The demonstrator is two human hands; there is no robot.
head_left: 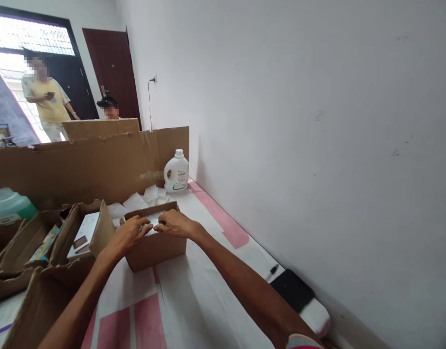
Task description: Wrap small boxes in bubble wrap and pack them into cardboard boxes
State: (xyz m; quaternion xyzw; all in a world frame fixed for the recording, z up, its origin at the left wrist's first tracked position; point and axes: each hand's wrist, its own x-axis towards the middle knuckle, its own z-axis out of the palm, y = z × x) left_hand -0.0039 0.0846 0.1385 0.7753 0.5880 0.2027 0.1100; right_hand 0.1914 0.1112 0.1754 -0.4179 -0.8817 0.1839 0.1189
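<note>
A small open cardboard box point(155, 249) stands on the white and pink table cover point(194, 300). Both my hands rest on its top opening. My left hand point(130, 232) lies with fingers flat over the white contents. My right hand point(174, 223) presses down beside it, fingers curled on something I cannot make out. White packets point(135, 201) lie just behind the box.
A white detergent bottle point(176, 171) stands by the wall near a tall cardboard screen point(81, 165). Open cardboard boxes point(81, 232) crowd the left, with a green-capped bottle point(8, 206). A black flat object point(292, 289) lies at the right. Two people are behind the screen.
</note>
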